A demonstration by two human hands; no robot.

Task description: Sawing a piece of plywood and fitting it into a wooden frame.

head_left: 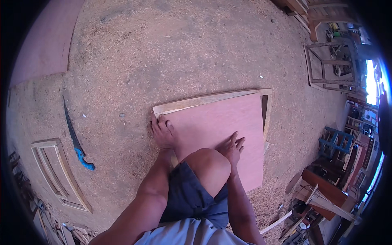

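Head view, workshop: you're over a floor (134, 53) strewn with wood shavings, bright window light (370, 81) at the far right. In front of you a pink board (220, 118) lies on a wooden frame (212, 96), a bit skewed. The frame's top rail shows along the board's far edge, and a dark gap shows inside the frame at its top right corner.

Your left hand (163, 132) is at the board's far left corner, fingers on the corner of the board and frame; can't tell if it grips or only presses. Your right hand (233, 150) lies on the middle of the board, fingers spread, grasping nothing. Your bent knee (208, 165) covers the board's near left part; whether it bears down, can't tell.

Left side: saw (74, 139) with a blue handle on the floor, small wooden frame (71, 174) just beside it, another pink sheet (45, 45) farther up. Right side: wooden stand (337, 62) up top, blue rack (337, 139) below it, then a brown panel (326, 192) among clutter. Wood scraps lie bottom left.
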